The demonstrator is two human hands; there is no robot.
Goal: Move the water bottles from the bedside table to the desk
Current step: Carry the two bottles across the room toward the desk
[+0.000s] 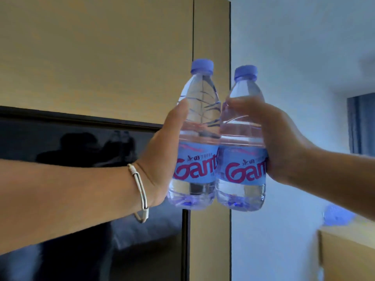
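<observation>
Two clear water bottles with pale blue caps and blue labels with red lettering are held up in the air, upright and side by side, touching. My left hand (160,157) grips the left bottle (199,110) around its middle; a silver bangle circles that wrist. My right hand (282,142) grips the right bottle (243,126) from the right side. Both bottles look full. Neither the bedside table nor a desk top can be told for sure.
A dark wall-mounted TV screen (71,151) fills the lower left, set against a tan wood panel (101,47). A white wall (294,57) lies to the right. A light wooden surface (349,250) with a blurred blue object (337,217) sits at the lower right.
</observation>
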